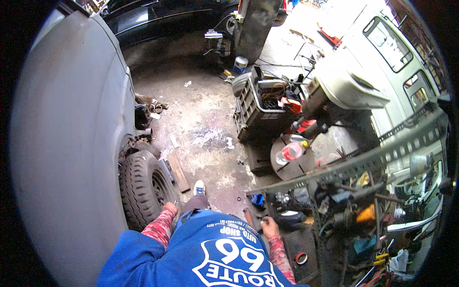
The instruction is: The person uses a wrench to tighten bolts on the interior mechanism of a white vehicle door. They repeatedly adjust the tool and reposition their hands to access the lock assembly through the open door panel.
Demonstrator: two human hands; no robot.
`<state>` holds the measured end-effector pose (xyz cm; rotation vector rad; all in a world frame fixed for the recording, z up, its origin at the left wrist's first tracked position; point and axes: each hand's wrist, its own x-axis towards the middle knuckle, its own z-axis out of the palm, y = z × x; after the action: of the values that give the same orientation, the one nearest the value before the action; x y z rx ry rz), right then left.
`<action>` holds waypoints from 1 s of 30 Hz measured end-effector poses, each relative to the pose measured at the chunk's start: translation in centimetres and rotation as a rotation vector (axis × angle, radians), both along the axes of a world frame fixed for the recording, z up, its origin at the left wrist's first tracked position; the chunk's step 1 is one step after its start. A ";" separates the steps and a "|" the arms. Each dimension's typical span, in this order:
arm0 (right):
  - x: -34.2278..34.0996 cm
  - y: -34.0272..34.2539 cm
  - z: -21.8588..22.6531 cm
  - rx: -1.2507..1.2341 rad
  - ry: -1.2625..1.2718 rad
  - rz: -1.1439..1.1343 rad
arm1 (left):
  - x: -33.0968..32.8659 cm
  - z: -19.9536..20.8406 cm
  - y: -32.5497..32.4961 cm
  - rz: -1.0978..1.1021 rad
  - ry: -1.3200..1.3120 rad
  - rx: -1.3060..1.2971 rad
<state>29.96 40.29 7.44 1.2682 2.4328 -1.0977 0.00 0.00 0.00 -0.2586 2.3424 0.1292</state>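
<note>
My left hand [170, 207] is closed beside the worn black tire [139, 189] of a grey vehicle [71, 124]. A small bright tip, perhaps metal, shows at its fingers; I cannot make out what it is. On the right, my right hand [270, 227] reaches to the edge of a cluttered metal shelf [313, 205]. Its fingers are curled around or against something small and dark that I cannot name. Close to that hand are a reddish bar-shaped thing [250, 220], a blue item [257, 199] and a roll of tape [301, 258].
A wooden plank [179, 172] lies by the tire. Ahead on the right stand a grey crate [248, 103] of tools and a round stand [282, 165] bearing a plastic bottle [292, 151]. Farther off are a pillar [256, 31], a paint bucket [240, 64] and a dark car [158, 19].
</note>
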 end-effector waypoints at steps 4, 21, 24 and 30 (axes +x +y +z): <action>-14.3 0.3 3.3 -0.072 0.127 -0.058 | -9.7 2.6 -1.4 -0.070 -0.182 0.248; -31.4 9.4 -12.8 -0.416 -0.435 -0.276 | -39.1 -5.4 -1.2 -0.045 0.034 0.283; -41.3 14.6 -14.1 -0.397 -0.397 -0.144 | -47.5 -3.5 0.3 -0.096 -0.069 0.188; -78.2 24.2 -8.1 -0.432 -0.007 0.222 | -67.2 0.5 8.9 0.702 0.009 0.619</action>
<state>-48.26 64.47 -0.62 0.8444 2.1041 -1.4414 -67.25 8.90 0.54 -0.7436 1.9985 1.1612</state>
